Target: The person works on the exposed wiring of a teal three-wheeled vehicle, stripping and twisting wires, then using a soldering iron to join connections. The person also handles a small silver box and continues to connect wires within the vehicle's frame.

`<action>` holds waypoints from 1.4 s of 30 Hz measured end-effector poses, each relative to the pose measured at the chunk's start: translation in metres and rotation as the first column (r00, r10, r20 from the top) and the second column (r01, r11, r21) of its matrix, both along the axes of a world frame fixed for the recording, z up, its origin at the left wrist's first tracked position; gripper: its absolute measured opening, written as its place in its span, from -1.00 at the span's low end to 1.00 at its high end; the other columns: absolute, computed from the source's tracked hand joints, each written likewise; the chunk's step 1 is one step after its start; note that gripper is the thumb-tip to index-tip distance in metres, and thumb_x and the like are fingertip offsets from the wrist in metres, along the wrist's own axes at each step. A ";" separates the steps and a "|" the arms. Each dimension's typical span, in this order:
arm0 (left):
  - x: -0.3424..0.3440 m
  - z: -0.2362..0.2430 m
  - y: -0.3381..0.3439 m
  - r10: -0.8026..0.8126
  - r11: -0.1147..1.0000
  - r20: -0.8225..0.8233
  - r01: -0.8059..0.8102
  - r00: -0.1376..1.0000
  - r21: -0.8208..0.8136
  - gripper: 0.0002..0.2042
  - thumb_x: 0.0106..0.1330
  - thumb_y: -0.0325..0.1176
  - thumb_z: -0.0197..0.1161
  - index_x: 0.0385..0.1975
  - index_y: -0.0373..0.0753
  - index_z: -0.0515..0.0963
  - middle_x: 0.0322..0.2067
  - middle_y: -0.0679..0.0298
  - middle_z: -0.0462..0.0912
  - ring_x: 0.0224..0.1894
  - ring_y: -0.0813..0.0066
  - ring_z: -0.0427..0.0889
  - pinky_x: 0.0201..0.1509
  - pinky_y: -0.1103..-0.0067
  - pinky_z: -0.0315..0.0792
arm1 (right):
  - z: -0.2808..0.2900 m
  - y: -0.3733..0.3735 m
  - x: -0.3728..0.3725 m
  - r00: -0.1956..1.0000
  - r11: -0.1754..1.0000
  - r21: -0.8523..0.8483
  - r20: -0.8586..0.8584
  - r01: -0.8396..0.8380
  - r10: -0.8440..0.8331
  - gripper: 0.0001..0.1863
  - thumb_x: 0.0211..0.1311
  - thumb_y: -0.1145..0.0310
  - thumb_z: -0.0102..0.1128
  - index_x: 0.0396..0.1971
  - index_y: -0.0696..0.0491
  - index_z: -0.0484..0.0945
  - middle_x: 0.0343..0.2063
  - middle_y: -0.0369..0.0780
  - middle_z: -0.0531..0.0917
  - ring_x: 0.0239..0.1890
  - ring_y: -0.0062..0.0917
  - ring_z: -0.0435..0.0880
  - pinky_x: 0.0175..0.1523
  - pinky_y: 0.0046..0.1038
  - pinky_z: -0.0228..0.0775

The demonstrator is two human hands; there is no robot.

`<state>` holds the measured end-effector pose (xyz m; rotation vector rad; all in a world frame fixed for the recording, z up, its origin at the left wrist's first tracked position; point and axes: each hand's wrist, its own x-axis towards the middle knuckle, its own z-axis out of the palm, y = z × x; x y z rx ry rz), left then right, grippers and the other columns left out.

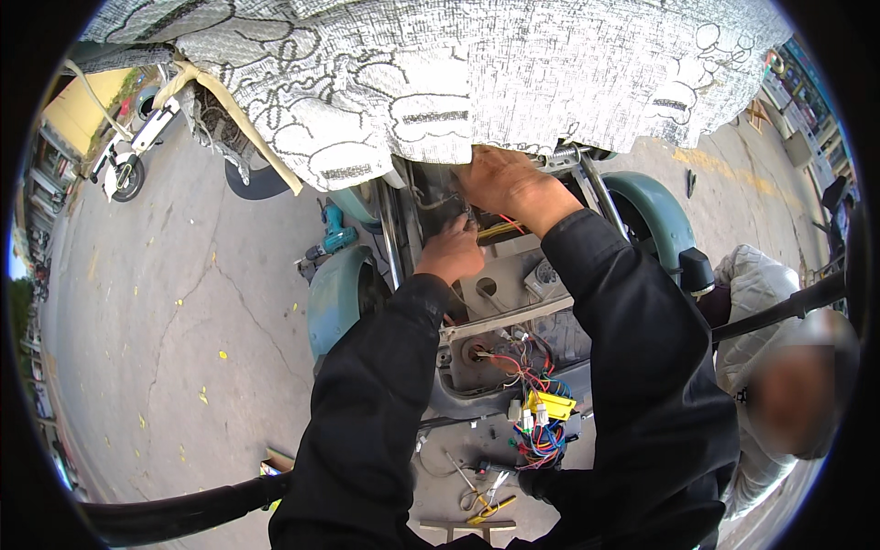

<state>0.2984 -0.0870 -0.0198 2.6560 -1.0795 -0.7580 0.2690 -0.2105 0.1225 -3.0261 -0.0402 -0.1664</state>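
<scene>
Both my hands reach into the open frame of a small vehicle, under a quilted white cover (422, 82) with dark line drawings. My left hand (451, 251) is closed, its fingertips pinched at a dark part among the wiring; what they hold is too small to make out. Just beyond it and to the right, my right hand (504, 183) is curled at the cover's edge, its fingertips hidden. Red and yellow wires (502, 227) run beside the hands. Nearer me, a bundle of coloured wires (543, 440) with white connectors hangs around a yellow piece (550, 406).
Blue-green fenders (341, 298) flank the metal frame. A teal power drill (335, 229) stands at the left. Scissors with yellow handles (492, 511) and a screwdriver (461, 469) lie on the ground near me. Another person (756, 284) is close at the right. A white scooter (133, 151) stands far left.
</scene>
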 end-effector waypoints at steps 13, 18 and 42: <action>0.004 0.010 -0.001 0.108 0.961 -0.041 -0.115 0.993 -0.250 -0.36 0.45 -0.08 0.34 0.41 -0.35 0.44 0.36 -0.10 0.55 0.33 -0.11 0.59 0.39 0.19 0.50 | -0.023 0.013 0.021 0.993 0.994 -0.052 0.070 0.094 -0.090 -0.57 0.53 0.08 0.10 0.07 0.10 0.71 -0.01 -0.03 0.81 0.12 -0.18 0.77 0.16 -0.09 0.59; 0.003 0.029 -0.018 0.572 0.410 -0.034 -0.321 0.820 -0.854 -0.52 0.35 -0.23 0.49 0.16 -0.36 0.57 0.18 -0.12 0.66 0.14 -0.18 0.68 0.18 0.16 0.58 | -0.006 -0.026 0.016 0.983 1.000 -0.007 -0.179 -0.029 0.027 -0.32 0.66 -0.26 -0.19 0.35 -0.05 0.57 0.10 -0.07 0.78 0.28 -0.18 0.69 0.42 -0.07 0.38; 0.110 -0.046 -0.044 0.364 0.610 0.531 0.234 0.765 -0.757 -0.48 0.36 -0.17 0.45 0.26 -0.24 0.55 0.23 0.13 0.64 0.31 0.16 0.56 0.43 0.31 0.39 | -0.018 -0.011 0.013 0.987 0.981 0.155 0.128 -0.117 0.098 -0.68 0.33 0.29 0.28 0.01 0.05 0.76 -0.08 0.02 0.81 0.00 -0.01 0.79 0.13 -0.12 0.63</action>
